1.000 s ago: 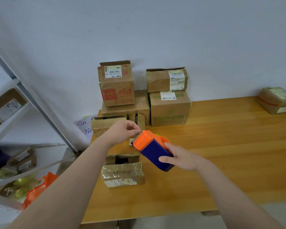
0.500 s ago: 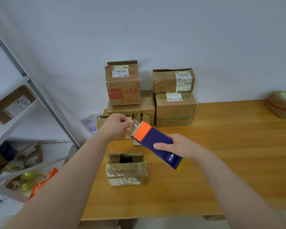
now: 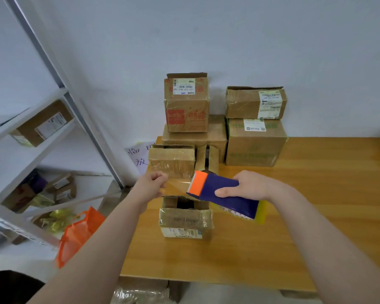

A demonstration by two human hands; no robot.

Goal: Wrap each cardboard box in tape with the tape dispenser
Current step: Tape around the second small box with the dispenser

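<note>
blue tape dispenser [image 3: 225, 195], orange end, held

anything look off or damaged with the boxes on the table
Yes. The nearest small cardboard box on the wooden table gapes open at the top, and its taped front is wrinkled and bulging. Behind it, a narrow box also has its flaps standing up.

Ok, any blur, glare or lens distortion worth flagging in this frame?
Head view: soft even light; pale sheen on the table near the small open box; shelf post leans from wide-angle distortion; left hand, right hand and tape dispenser slightly soft; the clear tape between them barely shows.
</note>
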